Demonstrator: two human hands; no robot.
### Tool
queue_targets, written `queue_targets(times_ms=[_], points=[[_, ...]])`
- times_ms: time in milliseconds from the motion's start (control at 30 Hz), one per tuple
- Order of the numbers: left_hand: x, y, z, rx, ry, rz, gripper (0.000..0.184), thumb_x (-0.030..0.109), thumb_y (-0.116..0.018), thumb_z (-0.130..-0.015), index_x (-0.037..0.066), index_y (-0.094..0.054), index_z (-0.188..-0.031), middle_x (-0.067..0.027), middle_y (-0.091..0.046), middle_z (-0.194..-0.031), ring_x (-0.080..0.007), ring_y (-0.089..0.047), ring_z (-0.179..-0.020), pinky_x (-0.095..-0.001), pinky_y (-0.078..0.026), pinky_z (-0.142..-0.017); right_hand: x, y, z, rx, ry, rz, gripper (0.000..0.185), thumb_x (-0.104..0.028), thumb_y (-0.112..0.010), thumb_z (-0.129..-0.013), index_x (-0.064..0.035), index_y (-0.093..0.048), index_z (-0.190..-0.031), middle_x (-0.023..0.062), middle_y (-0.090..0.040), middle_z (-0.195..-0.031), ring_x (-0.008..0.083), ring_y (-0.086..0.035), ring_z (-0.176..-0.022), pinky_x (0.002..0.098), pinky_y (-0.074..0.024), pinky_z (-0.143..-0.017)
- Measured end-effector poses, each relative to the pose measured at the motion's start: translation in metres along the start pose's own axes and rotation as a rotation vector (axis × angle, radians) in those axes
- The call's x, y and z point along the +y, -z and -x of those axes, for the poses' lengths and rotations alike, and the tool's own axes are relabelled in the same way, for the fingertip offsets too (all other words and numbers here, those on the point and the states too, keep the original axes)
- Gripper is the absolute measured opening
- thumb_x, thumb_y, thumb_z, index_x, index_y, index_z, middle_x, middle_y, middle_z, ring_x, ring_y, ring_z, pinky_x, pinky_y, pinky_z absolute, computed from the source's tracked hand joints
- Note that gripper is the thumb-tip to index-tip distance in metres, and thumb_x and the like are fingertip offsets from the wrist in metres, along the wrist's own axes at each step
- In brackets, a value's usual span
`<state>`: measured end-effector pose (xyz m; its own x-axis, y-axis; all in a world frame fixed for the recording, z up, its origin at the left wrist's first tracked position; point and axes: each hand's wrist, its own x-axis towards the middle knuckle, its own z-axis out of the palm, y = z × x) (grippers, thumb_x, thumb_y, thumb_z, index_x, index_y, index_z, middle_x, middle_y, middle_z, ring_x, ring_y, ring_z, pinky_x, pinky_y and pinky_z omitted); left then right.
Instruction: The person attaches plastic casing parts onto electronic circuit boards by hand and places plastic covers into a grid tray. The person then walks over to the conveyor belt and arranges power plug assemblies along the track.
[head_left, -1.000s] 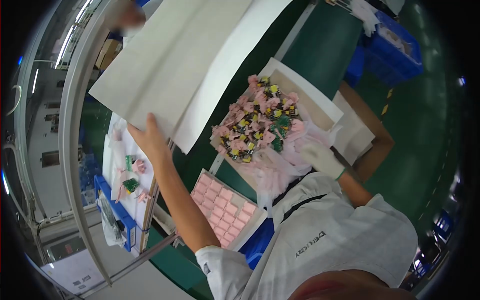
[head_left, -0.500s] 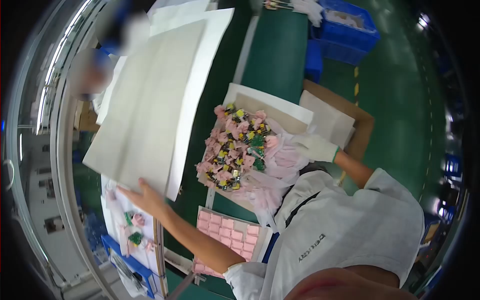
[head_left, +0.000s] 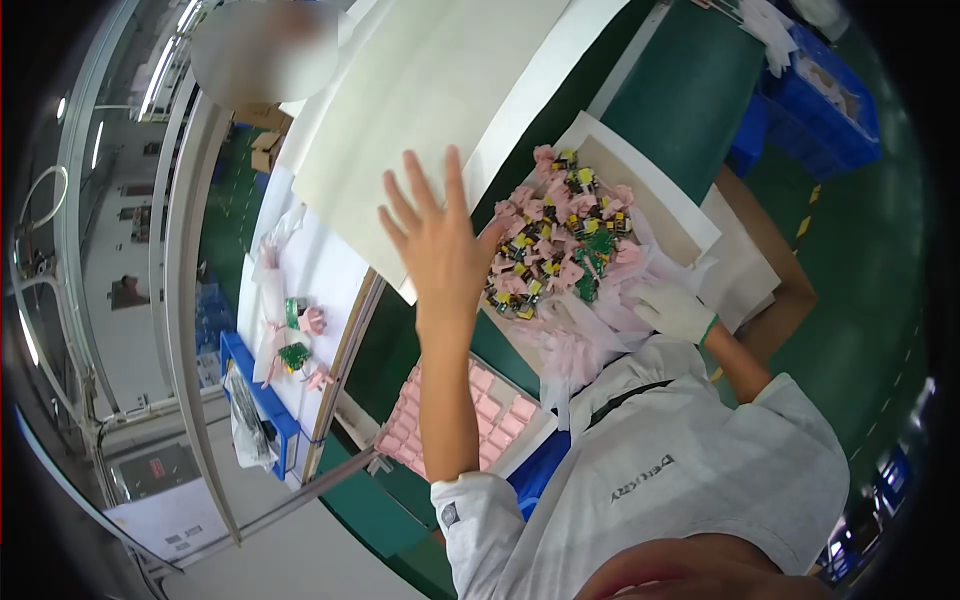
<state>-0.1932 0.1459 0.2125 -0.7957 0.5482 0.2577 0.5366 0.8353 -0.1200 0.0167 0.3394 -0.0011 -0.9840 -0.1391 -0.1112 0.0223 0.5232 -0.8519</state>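
Note:
My left hand [head_left: 440,245], bare with fingers spread, is raised over the near edge of a large pale sheet [head_left: 430,100]; whether it touches the sheet is unclear. My right hand [head_left: 675,310], in a white glove, lies with fingers stretched over thin pinkish-white wraps [head_left: 580,335]. These wraps trail from a pile of small electronic parts [head_left: 555,235] with pink, yellow and black pieces and green boards. The pile sits in a shallow cardboard tray [head_left: 685,215] with a white rim. Beside it, rows of pink blocks [head_left: 490,425] lie on a flat tray below my left forearm.
A white side table [head_left: 330,245] at left holds several loose pink and green parts. A blue bin [head_left: 240,350] hangs by its edge. Blue crates [head_left: 820,110] and brown cardboard [head_left: 780,325] stand at right. Another person, blurred, is at the top left. A metal post [head_left: 190,330] rises at left.
My left hand has left the sheet's lower corner and come up and right, fingers spreading. The whole view has shifted, moving the tray right in the picture. My gloved hand stays by the wraps.

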Motion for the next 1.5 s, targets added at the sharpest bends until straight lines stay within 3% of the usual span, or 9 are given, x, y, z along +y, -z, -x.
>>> queue_targets(times_ms=[167, 233, 367, 700, 1133, 1300, 1367, 1433, 1500], points=[[-0.026, -0.033, -0.012, 0.157, 0.040, 0.132, 0.051, 0.017, -0.066, -0.082, 0.018, -0.053, -0.132, -0.0233, -0.053, -0.129, -0.0370, -0.054, -0.115, -0.0432, -0.044, -0.095, 0.000, 0.009, -0.002, -0.001, 0.062, 0.105, 0.023, -0.021, -0.048, -0.090, -0.0075, -0.055, -0.108, 0.0153, -0.059, -0.105, 0.0345, -0.057, -0.098, 0.0424, -0.0454, -0.085], [-0.036, -0.010, -0.026, 0.172, 0.256, 0.201, 0.036, 0.014, -0.062, -0.085, 0.019, -0.063, -0.120, -0.0188, -0.067, -0.099, -0.0344, -0.066, -0.084, -0.0426, -0.052, -0.074, -0.002, 0.011, 0.005, 0.020, -0.018, 0.002, 0.023, -0.021, -0.048, -0.090, -0.0085, -0.055, -0.108, 0.0146, -0.059, -0.107, 0.0337, -0.058, -0.098, 0.0425, -0.0460, -0.084], [-0.062, 0.020, -0.059, 0.447, 0.255, -0.010, 0.025, 0.012, -0.057, -0.088, 0.020, -0.069, -0.109, -0.0136, -0.068, -0.075, -0.0373, -0.063, -0.063, -0.0438, -0.049, -0.059, 0.002, 0.014, 0.006, -0.024, -0.095, -0.034, 0.030, -0.019, -0.050, -0.088, -0.0049, -0.055, -0.114, 0.0178, -0.059, -0.106, 0.0359, -0.057, -0.098, 0.0424, -0.0456, -0.084], [-0.031, -0.027, -0.080, 0.361, 0.035, -0.001, 0.029, 0.012, -0.062, -0.082, 0.019, -0.067, -0.110, -0.0068, -0.069, -0.102, -0.0256, -0.065, -0.093, -0.0381, -0.052, -0.075, 0.023, 0.010, -0.001, 0.055, -0.029, 0.007, 0.024, -0.021, -0.050, -0.091, -0.0067, -0.056, -0.110, 0.0162, -0.061, -0.106, 0.0343, -0.059, -0.097, 0.0426, -0.0467, -0.083], [0.016, -0.024, 0.017, 0.323, -0.149, 0.342, 0.037, 0.009, -0.070, -0.077, 0.005, -0.061, -0.113, -0.0175, -0.058, -0.117, -0.0366, -0.053, -0.112, -0.0418, -0.044, -0.094, 0.036, 0.018, -0.052, 0.132, -0.055, 0.068, 0.027, -0.024, -0.050, -0.092, -0.0076, -0.058, -0.111, 0.0188, -0.063, -0.102, 0.0387, -0.060, -0.094, 0.0461, -0.0478, -0.079], [0.041, -0.126, 0.168, -0.295, 0.023, 0.778, 0.036, 0.005, -0.065, -0.078, 0.006, -0.060, -0.113, -0.0169, -0.059, -0.116, -0.0360, -0.054, -0.110, -0.0418, -0.042, -0.095, 0.024, 0.024, -0.077, 0.199, -0.183, 0.218, 0.035, -0.031, -0.054, -0.088, -0.0101, -0.055, -0.117, 0.0180, -0.059, -0.112, 0.0373, -0.055, -0.105, 0.0455, -0.0454, -0.087], [0.051, -0.166, 0.237, -0.370, 0.164, 0.865, 0.034, 0.006, -0.060, -0.081, 0.005, -0.060, -0.115, -0.0181, -0.058, -0.118, -0.0375, -0.054, -0.110, -0.0432, -0.041, -0.096, 0.015, 0.021, -0.081, 0.184, -0.212, 0.222, 0.037, -0.032, -0.055, -0.087, -0.0112, -0.054, -0.118, 0.0178, -0.056, -0.118, 0.0371, -0.052, -0.112, 0.0460, -0.0438, -0.090], [0.068, -0.178, 0.286, -0.347, 0.273, 0.939, 0.030, 0.005, -0.054, -0.084, 0.001, -0.060, -0.113, -0.0225, -0.059, -0.116, -0.0392, -0.053, -0.112, -0.0437, -0.040, -0.098, 0.007, 0.008, -0.086, 0.272, -0.035, 0.643, 0.055, -0.037, -0.058, -0.085, -0.0142, -0.047, -0.133, 0.0177, -0.053, -0.126, 0.0395, -0.047, -0.121, 0.0502, -0.0424, -0.094], [0.081, -0.180, 0.321, -0.427, 0.446, 1.029, 0.034, 0.008, -0.054, -0.086, 0.000, -0.058, -0.118, -0.0234, -0.059, -0.116, -0.0397, -0.052, -0.114, -0.0415, -0.040, -0.099, -0.003, 0.000, -0.093, 0.101, -0.173, 0.650, 0.061, -0.038, -0.060, -0.083, -0.0163, -0.043, -0.137, 0.0162, -0.046, -0.134, 0.0422, -0.037, -0.129, 0.0542, -0.0376, -0.099]])
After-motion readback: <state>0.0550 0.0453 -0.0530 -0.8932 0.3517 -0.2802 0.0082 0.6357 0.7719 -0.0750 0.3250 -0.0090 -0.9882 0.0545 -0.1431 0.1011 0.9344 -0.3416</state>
